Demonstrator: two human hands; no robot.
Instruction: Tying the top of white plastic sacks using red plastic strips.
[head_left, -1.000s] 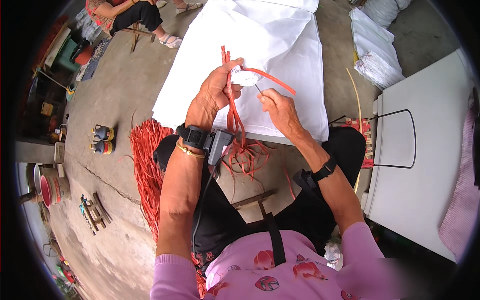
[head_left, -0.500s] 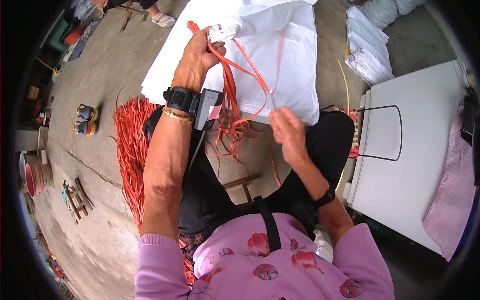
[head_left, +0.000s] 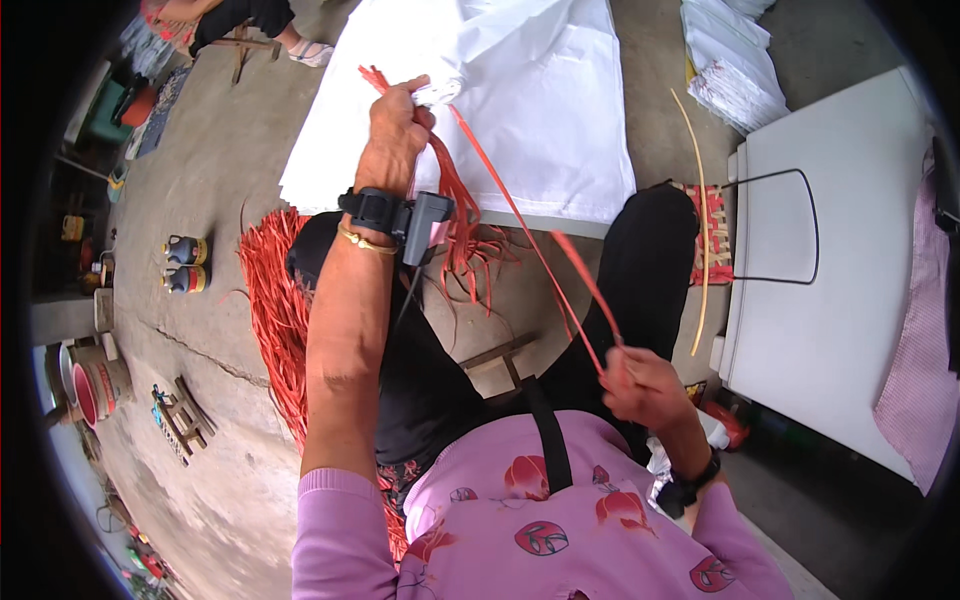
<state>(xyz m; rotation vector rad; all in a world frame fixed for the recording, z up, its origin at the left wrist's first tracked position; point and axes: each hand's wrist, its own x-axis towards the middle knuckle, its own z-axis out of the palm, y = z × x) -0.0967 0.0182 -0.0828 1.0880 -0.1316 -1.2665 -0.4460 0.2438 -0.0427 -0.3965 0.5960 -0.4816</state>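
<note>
My left hand [head_left: 402,118] is closed around a bunch of red plastic strips [head_left: 455,190], beside the gathered, twisted end of a white sack [head_left: 440,92]. The strips' short ends poke out above that hand and their long tails hang past the edge of the white sheets [head_left: 550,130]. From the gathered end a single red strip [head_left: 510,200] runs tight down to my right hand [head_left: 648,388], which is closed on it above my right thigh. Another piece of strip sticks up loose from the right hand. That hand is slightly blurred, so anything else inside it cannot be made out.
A large heap of red strips [head_left: 270,310] lies beside my left leg. On the right stand a white cabinet-like box [head_left: 830,260] with a black wire loop [head_left: 815,230] and folded white sacks [head_left: 735,75]. Dark bottles [head_left: 187,265] and a small wooden stool [head_left: 182,415] are on the left.
My right hand has moved down and to the right, toward my body. The strip, looped over the sheets before, is now drawn straight. My left hand keeps its hold while the view shifts slightly.
</note>
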